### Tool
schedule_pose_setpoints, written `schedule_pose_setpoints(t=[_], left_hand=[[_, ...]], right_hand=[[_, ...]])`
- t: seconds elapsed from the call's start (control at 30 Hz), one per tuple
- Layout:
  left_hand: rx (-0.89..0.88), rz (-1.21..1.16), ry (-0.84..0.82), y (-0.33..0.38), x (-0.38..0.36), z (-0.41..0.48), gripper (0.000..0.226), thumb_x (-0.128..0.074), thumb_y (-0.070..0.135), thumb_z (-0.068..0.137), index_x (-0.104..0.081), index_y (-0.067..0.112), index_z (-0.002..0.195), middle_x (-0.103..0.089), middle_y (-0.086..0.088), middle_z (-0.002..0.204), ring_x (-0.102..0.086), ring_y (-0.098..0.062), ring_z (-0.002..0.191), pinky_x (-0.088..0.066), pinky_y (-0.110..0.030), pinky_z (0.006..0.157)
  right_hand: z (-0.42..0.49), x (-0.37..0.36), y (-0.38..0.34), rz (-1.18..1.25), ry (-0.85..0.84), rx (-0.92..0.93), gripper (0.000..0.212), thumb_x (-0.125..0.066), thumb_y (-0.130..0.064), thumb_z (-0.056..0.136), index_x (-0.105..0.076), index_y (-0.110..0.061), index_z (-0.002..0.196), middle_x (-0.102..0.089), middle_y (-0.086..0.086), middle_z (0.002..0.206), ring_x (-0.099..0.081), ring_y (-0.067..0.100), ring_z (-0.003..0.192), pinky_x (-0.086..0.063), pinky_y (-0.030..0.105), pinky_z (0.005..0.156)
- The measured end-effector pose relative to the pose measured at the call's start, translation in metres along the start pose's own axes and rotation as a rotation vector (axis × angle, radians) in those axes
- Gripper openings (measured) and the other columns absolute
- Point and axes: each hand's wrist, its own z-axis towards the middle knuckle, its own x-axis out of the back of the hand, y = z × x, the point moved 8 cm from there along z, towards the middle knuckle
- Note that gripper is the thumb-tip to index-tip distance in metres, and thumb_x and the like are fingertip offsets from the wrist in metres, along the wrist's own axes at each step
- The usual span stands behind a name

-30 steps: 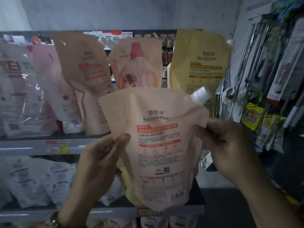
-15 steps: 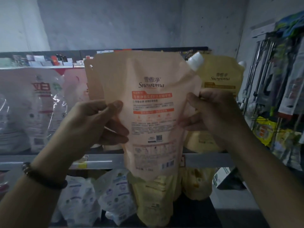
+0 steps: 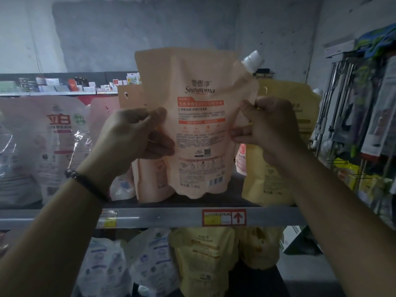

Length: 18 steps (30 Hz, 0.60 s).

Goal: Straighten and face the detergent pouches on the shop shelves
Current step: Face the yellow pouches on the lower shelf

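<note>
Peach pouch (image 3: 199,125) upright above shelf edge (image 3: 171,217), printed side to camera, white cap (image 3: 252,61) top right. Left hand (image 3: 132,138) and right hand (image 3: 267,127) pinch its side edges. Base possibly just clear of shelf; dim light

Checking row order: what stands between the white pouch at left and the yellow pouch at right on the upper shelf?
Head view: a pale pink pouch and a peach pouch, partly hidden by the held pouch that left hand and right hand grip.
</note>
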Motion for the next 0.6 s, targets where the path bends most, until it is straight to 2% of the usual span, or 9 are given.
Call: schedule_pose_setpoints(t=[0.2, 0.3, 0.37, 0.4, 0.47, 0.5, 0.6], left_hand=[[0.051, -0.001, 0.024, -0.031, -0.005, 0.019, 0.034, -0.061, 0.036, 0.106, -0.069, 0.003, 0.111, -0.079, -0.02, 0.083, -0.08, -0.036, 0.075, -0.067, -0.05, 0.075], [0.086, 0.026, 0.024, -0.043, -0.006, 0.022, 0.032, -0.061, 0.036, 0.107, -0.071, 0.006, 0.108, -0.079, -0.018, 0.081, -0.08, -0.034, 0.074, -0.068, -0.046, 0.069], [0.101, 0.047, 0.03, -0.05, -0.008, 0.023, 0.032, -0.06, 0.035, 0.107, -0.072, 0.006, 0.104, -0.079, -0.019, 0.08, -0.08, -0.035, 0.072, -0.068, -0.048, 0.069], [0.102, 0.056, 0.037, -0.053, -0.009, 0.024, 0.034, -0.06, 0.035, 0.107, -0.073, 0.004, 0.102, -0.079, -0.02, 0.079, -0.079, -0.036, 0.072, -0.068, -0.05, 0.071], [0.101, 0.07, 0.058, -0.057, -0.009, 0.027, 0.034, -0.06, 0.036, 0.108, -0.073, 0.005, 0.101, -0.078, -0.02, 0.078, -0.079, -0.037, 0.072, -0.068, -0.051, 0.072], [0.104, 0.083, 0.066, -0.058, -0.009, 0.028, 0.033, -0.059, 0.036, 0.108, -0.073, 0.007, 0.102, -0.079, -0.018, 0.078, -0.08, -0.036, 0.072, -0.067, -0.05, 0.073], [0.089, 0.152, 0.077, -0.058, -0.009, 0.028, 0.029, -0.054, 0.03, 0.11, -0.073, 0.009, 0.102, -0.079, -0.014, 0.077, -0.08, -0.03, 0.07, -0.068, -0.045, 0.071]], right_hand=[[0.006, -0.012, 0.027, -0.074, 0.018, 0.011, 0.027, -0.058, -0.026, 0.108, -0.064, -0.022, 0.082, -0.076, 0.013, 0.085, -0.079, 0.03, 0.069, -0.067, 0.05, 0.071], [0.009, -0.013, 0.038, -0.117, 0.048, 0.033, 0.034, -0.058, -0.035, 0.099, -0.058, -0.011, 0.074, -0.073, 0.02, 0.086, -0.077, 0.038, 0.07, -0.066, 0.057, 0.067], [0.01, -0.015, 0.049, -0.156, 0.061, 0.031, 0.034, -0.055, -0.035, 0.093, -0.054, -0.003, 0.083, -0.071, 0.023, 0.086, -0.076, 0.041, 0.07, -0.065, 0.059, 0.064], [0.009, -0.018, 0.053, -0.19, 0.056, 0.026, 0.027, -0.054, -0.032, 0.092, -0.057, -0.006, 0.086, -0.071, 0.019, 0.083, -0.075, 0.04, 0.073, -0.065, 0.059, 0.065], [0.01, -0.025, 0.057, -0.248, 0.054, 0.019, 0.028, -0.054, -0.019, 0.097, -0.06, -0.01, 0.072, -0.069, 0.005, 0.076, -0.075, 0.035, 0.077, -0.066, 0.055, 0.071], [0.009, -0.028, 0.056, -0.276, 0.045, 0.02, 0.029, -0.053, -0.016, 0.1, -0.065, -0.013, 0.073, -0.071, 0.003, 0.079, -0.075, 0.03, 0.079, -0.066, 0.051, 0.074], [0.004, -0.032, 0.053, -0.315, 0.006, 0.022, 0.022, -0.055, -0.019, 0.104, -0.076, -0.016, 0.108, -0.078, -0.002, 0.097, -0.076, 0.018, 0.09, -0.062, 0.032, 0.078]])
